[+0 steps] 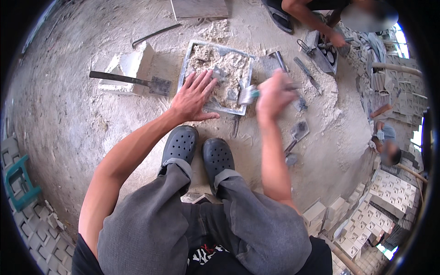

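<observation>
In front of my feet lies a square grey metal frame [187, 54] holding pale, crumbly clay or plaster [201, 52]. Several dark grey plates, one a small square plate [232, 94], show in the crumbly material. My left hand [195, 96] rests with fingers spread over the frame's near left part, grasping nothing. Blurred by motion, my right hand [276, 94] is closed round what looks like a brush [249, 95] with a pale, green-banded head. The brush head is over the frame's right edge, and the handle is mostly hidden by the fingers.
Left of the frame, a flat-bladed scraper [158, 85] leans on a white block [137, 59]. A bent metal bar [156, 34], a hammer [279, 60], a knife-like tool [308, 75] and a small trowel [299, 131] lie around. Another person's hand [338, 39] reaches over a toolbox [323, 57].
</observation>
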Available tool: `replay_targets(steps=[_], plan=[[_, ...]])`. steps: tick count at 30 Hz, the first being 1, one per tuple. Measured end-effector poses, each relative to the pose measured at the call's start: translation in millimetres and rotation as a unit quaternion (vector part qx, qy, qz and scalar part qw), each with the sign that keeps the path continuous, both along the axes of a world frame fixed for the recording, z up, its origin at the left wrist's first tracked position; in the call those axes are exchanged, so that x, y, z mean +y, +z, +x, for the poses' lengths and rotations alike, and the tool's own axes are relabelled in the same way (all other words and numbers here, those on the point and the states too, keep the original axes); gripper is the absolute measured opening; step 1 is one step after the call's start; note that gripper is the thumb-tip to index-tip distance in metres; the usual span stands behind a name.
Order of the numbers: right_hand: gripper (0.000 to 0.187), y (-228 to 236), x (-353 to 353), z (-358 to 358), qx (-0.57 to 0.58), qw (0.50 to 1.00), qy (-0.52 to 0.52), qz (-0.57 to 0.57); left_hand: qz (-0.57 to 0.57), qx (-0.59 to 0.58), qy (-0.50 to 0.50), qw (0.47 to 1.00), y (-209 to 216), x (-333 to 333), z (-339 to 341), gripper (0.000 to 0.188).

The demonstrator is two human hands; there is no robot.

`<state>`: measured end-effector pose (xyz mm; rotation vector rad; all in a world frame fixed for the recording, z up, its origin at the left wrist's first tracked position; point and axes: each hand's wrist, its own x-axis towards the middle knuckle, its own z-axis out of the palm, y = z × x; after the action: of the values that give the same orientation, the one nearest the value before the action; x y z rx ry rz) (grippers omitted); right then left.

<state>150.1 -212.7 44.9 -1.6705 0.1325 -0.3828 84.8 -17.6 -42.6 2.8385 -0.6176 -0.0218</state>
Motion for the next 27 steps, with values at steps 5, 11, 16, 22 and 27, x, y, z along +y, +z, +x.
replay_targets(steps=[5, 11, 16, 22, 27], plan=[[0.044, -19.7, -3.6, -1.4, 0.015, 0.999, 0.031, -0.003, 0.008, 0.003, 0.009, 1.0, -2.7, 3.7, -2.9, 0.12], [0.042, 72.3, 0.7, 11.3, -0.084, 0.993, 0.019, 0.085, 0.01, 0.001, 0.004, 1.0, -4.9, 3.4, -3.0, 0.12], [0.042, -26.5, 6.2, -4.0, 0.034, 0.997, 0.073, -0.008, 0.012, 0.005, 0.007, 1.0, 2.2, -0.2, 2.6, 0.12], [0.039, 35.9, 4.1, 2.4, -0.011, 0.994, 0.1, 0.029, 0.005, 0.008, 0.015, 1.0, -6.9, 9.2, -4.5, 0.12], [0.038, 46.9, 13.5, -1.5, -0.051, 0.997, 0.037, 0.04, -0.002, 0.003, 0.009, 1.0, -4.5, 5.7, -3.0, 0.121]])
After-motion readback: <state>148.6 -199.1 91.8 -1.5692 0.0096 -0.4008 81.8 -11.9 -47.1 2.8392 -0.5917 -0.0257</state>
